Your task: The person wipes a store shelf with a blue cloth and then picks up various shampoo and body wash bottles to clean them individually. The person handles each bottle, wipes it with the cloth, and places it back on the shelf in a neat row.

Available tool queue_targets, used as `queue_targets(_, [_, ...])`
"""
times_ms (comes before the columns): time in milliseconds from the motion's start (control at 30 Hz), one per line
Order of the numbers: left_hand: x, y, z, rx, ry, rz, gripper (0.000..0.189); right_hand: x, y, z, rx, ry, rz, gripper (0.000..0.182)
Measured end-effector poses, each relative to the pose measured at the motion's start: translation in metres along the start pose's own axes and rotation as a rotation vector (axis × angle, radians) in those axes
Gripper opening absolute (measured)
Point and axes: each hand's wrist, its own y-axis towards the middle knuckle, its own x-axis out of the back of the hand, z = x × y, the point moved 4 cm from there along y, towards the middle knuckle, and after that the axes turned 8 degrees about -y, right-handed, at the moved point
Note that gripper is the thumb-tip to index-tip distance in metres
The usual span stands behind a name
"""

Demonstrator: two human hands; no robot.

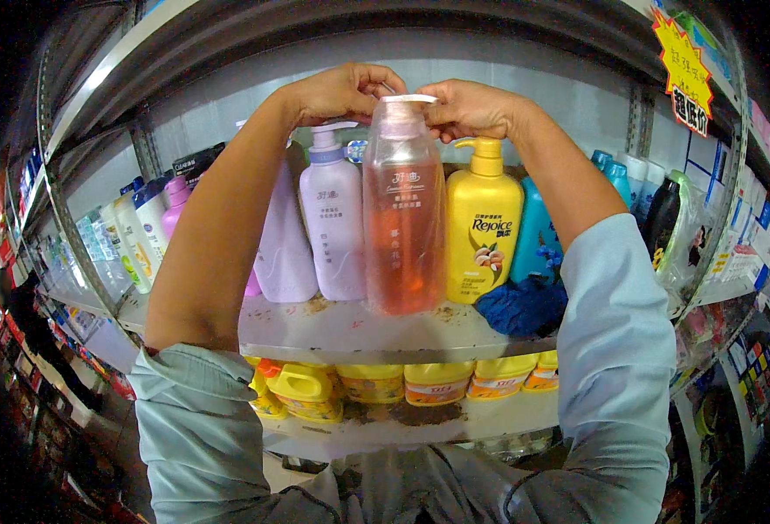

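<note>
A clear pump bottle of orange-red liquid [403,229] stands upright on the shelf, with what looks like clear plastic film around it. Its white pump head [410,99] is between my hands. My left hand [336,95] is at the left of the pump head, fingers curled; whether they pinch the film is unclear. From the right, my right hand [467,110] has its thumb and fingers closed at the pump's neck, partly hidden behind it. A lilac pump bottle [331,236] stands close on the left, and a yellow Rejoice pump bottle [485,223] on the right.
A crumpled dark blue cloth [522,306] lies at the front of the stained metal shelf [385,340]. Teal bottles [534,242] stand behind it. Several yellow jugs [437,383] fill the shelf below. A yellow price sign [683,72] hangs upper right. A person [44,334] is at far left.
</note>
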Motion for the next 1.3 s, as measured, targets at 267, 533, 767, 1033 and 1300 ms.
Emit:
queue_targets(267, [-0.009, 0.001, -0.004, 0.028, 0.054, 0.088, 0.045, 0.006, 0.009, 0.0, -0.111, 0.034, -0.017, 0.016])
queue_targets(533, [-0.012, 0.005, -0.005, 0.044, 0.064, 0.078, 0.039, 0.003, 0.003, 0.001, -0.104, 0.137, -0.065, 0.011])
queue_targets(767, [-0.006, 0.009, 0.004, 0.036, -0.03, 0.052, 0.032, 0.002, -0.002, 0.003, -0.037, 0.265, -0.071, 0.025])
queue_targets(1033, [-0.005, 0.01, 0.004, 0.012, 0.016, -0.003, 0.02, 0.006, -0.017, 0.014, -0.051, 0.106, -0.22, 0.031])
queue_targets(1300, [-0.01, -0.007, -0.012, 0.007, 0.209, 0.108, 0.016, 0.013, -0.077, 0.023, 0.273, -0.681, -0.756, 0.022])
